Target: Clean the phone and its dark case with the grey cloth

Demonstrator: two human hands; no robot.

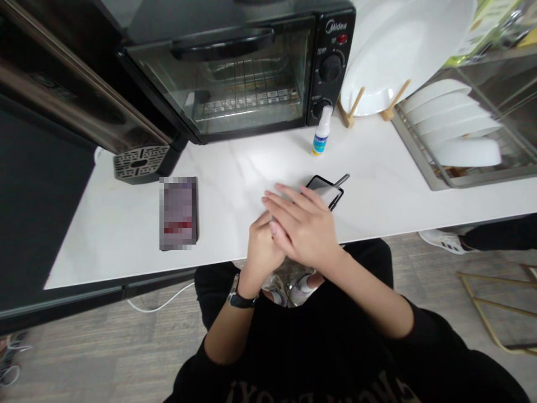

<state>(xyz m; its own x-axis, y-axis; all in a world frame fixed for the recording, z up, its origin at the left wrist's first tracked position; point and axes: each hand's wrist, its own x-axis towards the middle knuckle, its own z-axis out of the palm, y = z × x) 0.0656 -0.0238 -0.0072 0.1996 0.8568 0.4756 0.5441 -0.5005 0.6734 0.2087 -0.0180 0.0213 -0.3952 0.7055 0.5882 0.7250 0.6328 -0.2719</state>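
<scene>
My right hand (pixel 308 226) lies over my left hand (pixel 264 246) above the counter's front edge. Its fingers are stretched out to the left, flat across the left one. The left hand's fingers are mostly hidden beneath it, and a dark-strapped watch (pixel 242 296) is on that wrist. Just beyond the right hand rests a flat, black-rimmed object (pixel 318 182), partly covered by the hand. A slim grey stick (pixel 342 181) and something whitish lie on it. Farther back, a small white spray bottle (pixel 321 134) with a blue and yellow label stands upright.
A black toaster oven (pixel 331 53) stands at the back, beside a dark machine with a slotted drip tray (pixel 140 162). A blurred dark rectangular item (pixel 178 212) lies at left. White plates (pixel 390 61) and a dish rack (pixel 440 182) are at right. Another person's shoe (pixel 442 240) shows below.
</scene>
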